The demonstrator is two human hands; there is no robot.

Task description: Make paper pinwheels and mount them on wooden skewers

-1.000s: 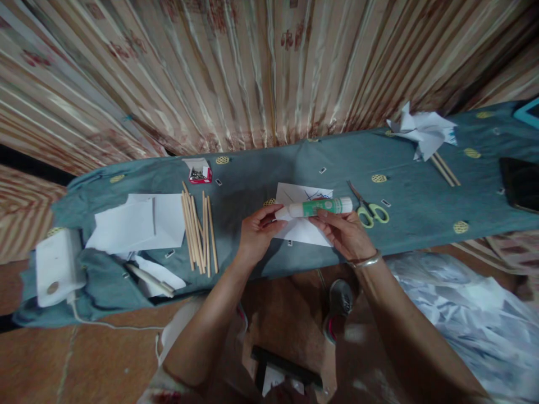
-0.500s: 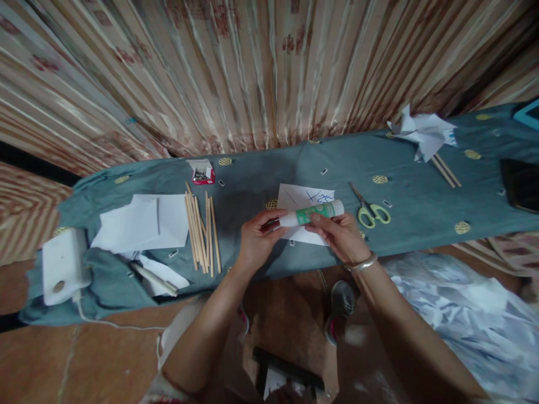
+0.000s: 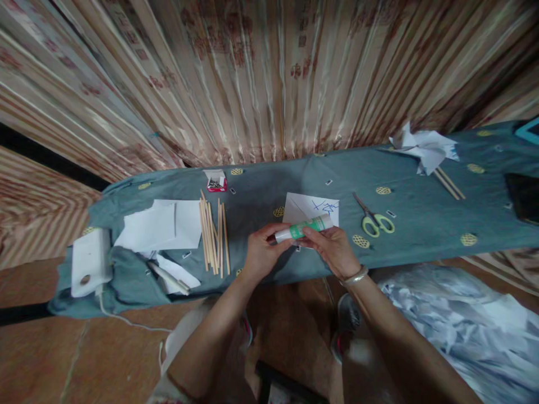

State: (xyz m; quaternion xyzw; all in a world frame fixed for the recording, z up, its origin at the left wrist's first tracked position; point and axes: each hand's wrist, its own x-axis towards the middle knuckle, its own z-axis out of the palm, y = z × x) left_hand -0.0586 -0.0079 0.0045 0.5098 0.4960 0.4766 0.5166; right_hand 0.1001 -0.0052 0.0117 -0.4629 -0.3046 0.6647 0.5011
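A white and green glue stick (image 3: 306, 226) is held nearly level between my two hands, over the table's near edge. My left hand (image 3: 266, 250) is closed on its left end, and my right hand (image 3: 332, 247) grips it around the middle and right. Behind it lies a white paper sheet (image 3: 309, 205) with blue pen marks, partly covered by the glue stick and my hands. To the right of my right hand rest scissors (image 3: 373, 219) with light green handles. Left of my left hand are several wooden sticks (image 3: 214, 238).
White papers (image 3: 158, 224) and a white power strip (image 3: 90, 261) lie at left. A small red box (image 3: 217, 182) of metal pins stands farther back. Paper pinwheels (image 3: 427, 147) on sticks lie at right, beside a dark device (image 3: 524, 196). A plastic bag of paper scraps (image 3: 467, 320) stands below.
The view has shifted, so the table's things appear slightly lower and those at left farther right. Both hands still hold the glue stick, now nearer the table's front edge.
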